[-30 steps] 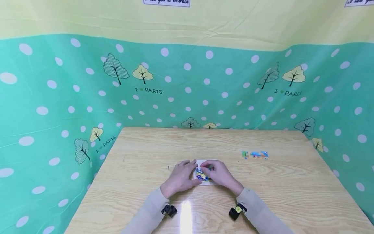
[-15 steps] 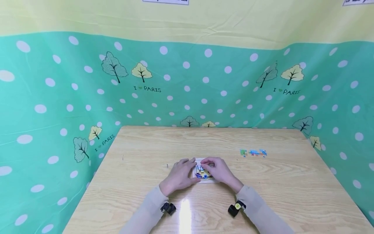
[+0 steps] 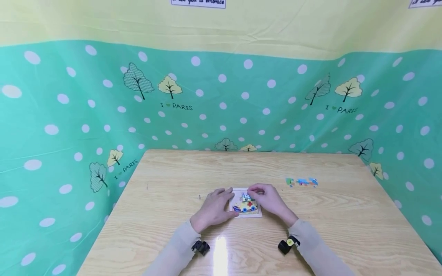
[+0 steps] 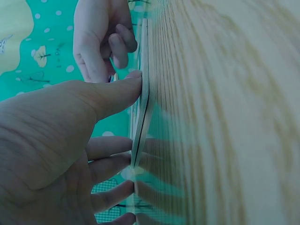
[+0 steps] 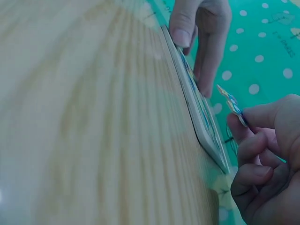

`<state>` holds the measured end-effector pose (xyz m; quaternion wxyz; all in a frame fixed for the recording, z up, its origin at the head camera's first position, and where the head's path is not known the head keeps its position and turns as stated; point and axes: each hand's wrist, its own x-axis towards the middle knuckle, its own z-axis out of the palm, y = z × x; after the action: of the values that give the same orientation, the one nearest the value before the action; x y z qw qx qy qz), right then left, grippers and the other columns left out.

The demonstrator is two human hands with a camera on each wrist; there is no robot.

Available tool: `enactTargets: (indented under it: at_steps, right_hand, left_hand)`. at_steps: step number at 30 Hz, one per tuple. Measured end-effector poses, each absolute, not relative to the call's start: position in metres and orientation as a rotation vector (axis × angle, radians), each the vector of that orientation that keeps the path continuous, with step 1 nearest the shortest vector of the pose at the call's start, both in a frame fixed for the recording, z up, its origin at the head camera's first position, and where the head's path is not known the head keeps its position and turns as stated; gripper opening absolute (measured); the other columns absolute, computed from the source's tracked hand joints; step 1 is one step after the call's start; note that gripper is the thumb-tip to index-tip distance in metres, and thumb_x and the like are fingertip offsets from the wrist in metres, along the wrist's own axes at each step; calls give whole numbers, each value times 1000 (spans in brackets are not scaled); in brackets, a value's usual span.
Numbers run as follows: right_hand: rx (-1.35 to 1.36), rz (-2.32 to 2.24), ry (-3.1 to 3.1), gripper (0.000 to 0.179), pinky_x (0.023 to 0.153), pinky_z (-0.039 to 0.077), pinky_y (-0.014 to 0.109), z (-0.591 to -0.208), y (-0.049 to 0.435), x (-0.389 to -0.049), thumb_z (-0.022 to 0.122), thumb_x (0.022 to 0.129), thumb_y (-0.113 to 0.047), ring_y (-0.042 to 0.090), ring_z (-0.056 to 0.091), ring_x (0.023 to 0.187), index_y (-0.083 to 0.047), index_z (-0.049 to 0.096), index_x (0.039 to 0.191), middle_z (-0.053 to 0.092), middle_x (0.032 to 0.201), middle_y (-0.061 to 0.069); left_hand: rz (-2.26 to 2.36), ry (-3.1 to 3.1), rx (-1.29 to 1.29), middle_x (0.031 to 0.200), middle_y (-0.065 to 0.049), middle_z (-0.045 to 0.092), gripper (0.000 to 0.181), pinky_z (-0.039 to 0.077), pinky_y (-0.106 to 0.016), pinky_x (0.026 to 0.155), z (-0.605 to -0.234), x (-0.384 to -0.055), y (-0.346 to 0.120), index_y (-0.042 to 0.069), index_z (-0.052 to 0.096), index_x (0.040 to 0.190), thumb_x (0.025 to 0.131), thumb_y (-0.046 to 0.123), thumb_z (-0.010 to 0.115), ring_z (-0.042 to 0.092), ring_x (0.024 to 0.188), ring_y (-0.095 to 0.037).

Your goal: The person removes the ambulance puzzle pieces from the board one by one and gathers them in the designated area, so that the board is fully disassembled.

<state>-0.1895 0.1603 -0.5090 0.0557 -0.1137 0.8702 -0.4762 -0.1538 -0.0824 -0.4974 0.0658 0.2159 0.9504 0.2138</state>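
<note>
A shallow white-rimmed jigsaw tray (image 3: 245,216) lies on the table before me, part of its picture showing a yellow vehicle with a red cross and blue wheels. My left hand (image 3: 215,207) rests at its left side, thumb on the near rim, fairly straight fingers spread along the left edge. Between thumb and forefinger, my right hand (image 3: 270,198) pinches a jigsaw piece (image 5: 231,104) above the tray's far right part. In the right wrist view, that piece is tilted and clear of the tray, and the other right fingers are curled.
Several loose jigsaw pieces (image 3: 302,181) lie in a row on the wooden table (image 3: 331,230), to the right and farther back. A tiny object (image 3: 199,197) is left of my left hand. Behind the table hangs a green dotted cloth (image 3: 221,96).
My right hand has moved right and drawn back from the tray's middle, holding the jigsaw piece. More of the vehicle picture is uncovered. The left hand stays in place.
</note>
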Motion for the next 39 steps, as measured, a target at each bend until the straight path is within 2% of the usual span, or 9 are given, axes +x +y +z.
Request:
enactTargets:
  at_steps: [5,11,17,26,39]
  right_hand:
    - [-311,-1433,2658,19,90,59,33,-510,176,-191,71,103,-22,13,71,99,-11,80,116,80,109,3]
    - [-280,-1413,2690,21,91,58,31,-514,194,-192,71,103,-22,16,72,101,-9,80,117,80,112,6]
    - [-237,-1392,2714,23,94,59,36,-514,213,-191,70,104,-24,20,73,106,-8,79,118,80,115,9]
    - [-174,-1352,2753,28,90,56,29,-515,241,-193,71,104,-29,19,71,104,-7,79,120,79,117,11]
    - [-119,-1289,2822,34,95,54,33,-510,273,-191,70,105,-32,29,71,112,-5,78,124,77,124,17]
  left_hand:
    - [653,2864,647,166,-10,48,77,37,-62,125,-497,-153,-82,9,57,153,94,53,77,43,153,-40]
    - [636,2874,653,166,-10,49,77,38,-62,124,-496,-152,-82,8,58,152,93,53,78,44,153,-40]
    - [643,2869,645,166,-10,48,77,37,-62,124,-497,-151,-82,8,58,152,93,53,78,43,153,-39]
    - [653,2860,649,167,-10,47,76,36,-62,125,-496,-152,-82,7,57,153,94,52,77,43,154,-39]
    - [643,2858,648,168,-10,47,77,37,-62,125,-496,-152,-82,8,57,154,94,52,77,42,154,-40]
